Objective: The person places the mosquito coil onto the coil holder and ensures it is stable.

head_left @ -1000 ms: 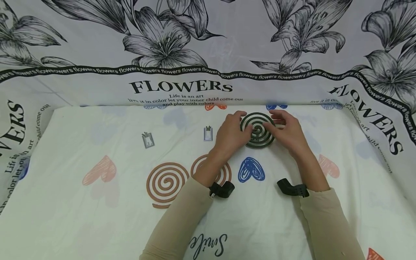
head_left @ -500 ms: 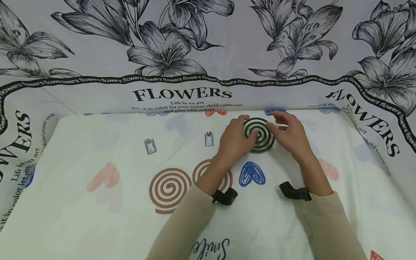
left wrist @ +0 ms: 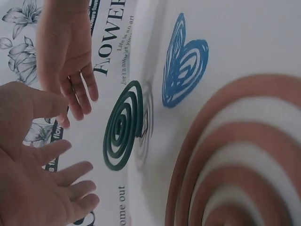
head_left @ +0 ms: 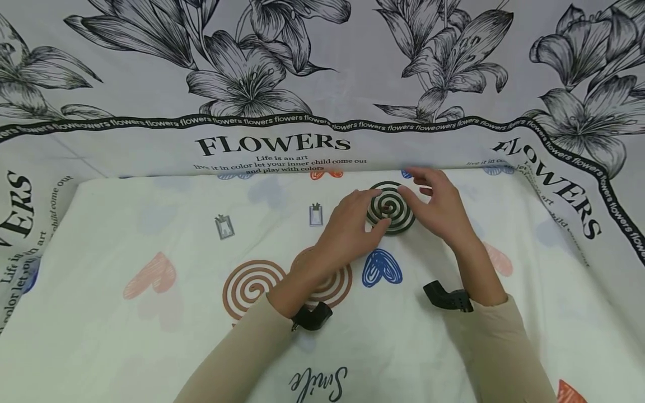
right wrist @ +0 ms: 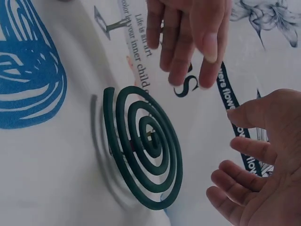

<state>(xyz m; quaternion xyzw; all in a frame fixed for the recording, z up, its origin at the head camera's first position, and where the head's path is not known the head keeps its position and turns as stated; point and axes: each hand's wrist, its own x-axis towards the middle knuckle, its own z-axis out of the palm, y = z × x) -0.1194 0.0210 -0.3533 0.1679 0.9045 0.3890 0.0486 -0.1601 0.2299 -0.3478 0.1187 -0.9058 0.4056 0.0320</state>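
A dark green mosquito coil (head_left: 387,209) lies flat near the far edge of the table. Both wrist views show this green coil (left wrist: 120,128) raised above the cloth, its shadow beneath, on a small stand mostly hidden under it. My left hand (head_left: 353,224) is at its left side, fingers extended and thumb apart. On the right, my right hand (head_left: 438,207) has its thumb near the coil's rim and its fingers loosely extended. In the right wrist view, a gap shows between the coil and both the right hand (right wrist: 263,155) and the left hand (right wrist: 188,37). Neither holds anything.
Two brown mosquito coils lie nearer the person: the left brown coil (head_left: 253,288) and the right brown coil (head_left: 349,282), partly covered by the left forearm. Two small metal stands lie further left, one tilted stand (head_left: 224,226) and one straight stand (head_left: 316,215). A printed cloth hangs behind.
My left hand has drawn back from the green coil, leftward and toward the person, its thumb lifting off the coil's middle. The right hand stays beside the coil. The head view has shifted slightly.
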